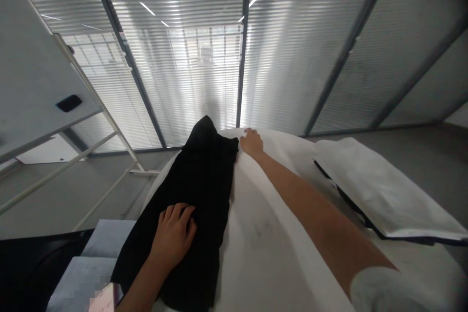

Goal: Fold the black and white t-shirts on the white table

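Note:
A long piece of black clothing (199, 175) lies lengthwise over the white-covered table, its far end rising to a blunt point. Which kind of garment it is I cannot tell. My left hand (174, 234) rests palm down on its near half, fingers spread a little and lightly bent. Farther off, my right arm reaches across the white surface. There my right hand (252, 142) has its fingers curled at the garment's far right corner and seems to pinch the edge, though the fingertips are partly hidden.
A folded white cloth item with dark edging (387, 190) lies on the right of the white tabletop (263, 234). At lower left are grey-blue sheets (87, 273), a pinkish phone-like object (106, 298) and a black surface (32, 263). A whiteboard on a frame (40, 73) stands left; blinds-covered glass (204, 73) rises behind.

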Tool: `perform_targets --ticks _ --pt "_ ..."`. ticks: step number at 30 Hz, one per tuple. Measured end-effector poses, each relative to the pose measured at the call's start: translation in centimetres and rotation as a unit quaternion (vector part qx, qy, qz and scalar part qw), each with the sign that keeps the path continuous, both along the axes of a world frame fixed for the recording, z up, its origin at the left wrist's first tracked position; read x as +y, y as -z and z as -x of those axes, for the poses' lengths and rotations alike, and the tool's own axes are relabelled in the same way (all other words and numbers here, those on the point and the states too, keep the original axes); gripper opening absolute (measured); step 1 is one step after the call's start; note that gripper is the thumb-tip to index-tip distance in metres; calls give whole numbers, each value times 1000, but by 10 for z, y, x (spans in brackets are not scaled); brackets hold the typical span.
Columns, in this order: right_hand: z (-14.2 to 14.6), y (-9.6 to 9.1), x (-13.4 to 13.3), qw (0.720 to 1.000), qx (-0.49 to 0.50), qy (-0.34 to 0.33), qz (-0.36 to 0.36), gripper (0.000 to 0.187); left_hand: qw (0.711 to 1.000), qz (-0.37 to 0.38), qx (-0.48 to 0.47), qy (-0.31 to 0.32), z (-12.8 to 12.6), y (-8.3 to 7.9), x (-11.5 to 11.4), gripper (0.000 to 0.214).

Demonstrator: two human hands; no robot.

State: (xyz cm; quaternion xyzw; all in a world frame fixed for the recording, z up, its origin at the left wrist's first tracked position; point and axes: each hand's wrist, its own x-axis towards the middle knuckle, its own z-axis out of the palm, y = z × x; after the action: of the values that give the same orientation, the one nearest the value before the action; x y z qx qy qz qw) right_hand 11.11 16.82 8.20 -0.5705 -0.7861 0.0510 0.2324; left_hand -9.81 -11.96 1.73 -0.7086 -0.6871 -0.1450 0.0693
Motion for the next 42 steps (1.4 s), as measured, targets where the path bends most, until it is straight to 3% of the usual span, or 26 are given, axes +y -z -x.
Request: perform_targets --ticks 6,9,15,20,25,28,31,34,37,39,42 --pt "-1 41 -30 996 -37 -68 48 17 1000 -7 8 -4 -1 2 1 30" --pt "-1 49 -47 990 -53 -123 46 21 1000 -5 8 -7 -2 1 1 30" --pt "-17 49 -86 963 -79 -256 34 24 1000 -1 11 -10 -4 -3 -1 30" --pt "-25 35 -101 948 -77 -309 20 25 1000 3 22 -19 -7 -5 -2 30" --pt "-9 26 -67 954 -134 -258 -70 26 1000 1 16 -14 -7 -4 -2 30" --pt "5 29 -33 934 -198 -265 -135 26 1000 -3 5 -14 -5 -2 0 29" --pt "20 27 2 901 -254 -336 -109 25 1000 -4 -5 -13 -3 0 2 29" --pt "30 11 40 903 -254 -344 -36 19 1000 1 -10 -11 -1 1 4 29" --pt "28 -13 75 941 -224 -252 -22 32 1000 1 -11 -11 0 2 5 29" --pt "18 -25 91 974 -176 -144 -14 37 1000 -2 -11 -10 0 2 6 29" --pt "-3 -25 92 993 -113 -17 17 37 1000 -2 -9 -10 0 3 6 29"
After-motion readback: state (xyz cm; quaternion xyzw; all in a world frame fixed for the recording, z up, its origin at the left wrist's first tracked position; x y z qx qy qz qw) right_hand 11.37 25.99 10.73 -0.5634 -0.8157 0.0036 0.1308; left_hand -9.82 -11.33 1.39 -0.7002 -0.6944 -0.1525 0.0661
